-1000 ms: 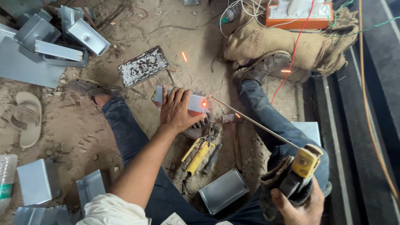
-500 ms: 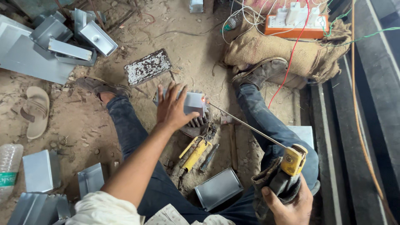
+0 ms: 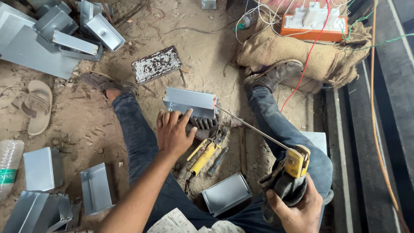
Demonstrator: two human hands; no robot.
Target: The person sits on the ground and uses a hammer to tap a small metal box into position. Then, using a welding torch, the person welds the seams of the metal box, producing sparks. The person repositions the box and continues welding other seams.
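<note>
While L hand [image 3: 172, 131] lies flat, fingers touching metal box [image 3: 189, 102], R hand [image 3: 297, 207] grips electrode holder [image 3: 290, 172].

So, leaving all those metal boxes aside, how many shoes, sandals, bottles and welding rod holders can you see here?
Worn shoes: 2
Loose sandal: 1
Plastic bottle: 1
Yellow rod holder, gripped in the right hand: 1
Total: 5

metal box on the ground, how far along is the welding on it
Done: finished-looking boxes are piled upper left. In hand: the left hand steadies the metal box while the right hand puts the welding rod to its corner. Left: loose boxes lie lower left, seemingly waiting.
</note>
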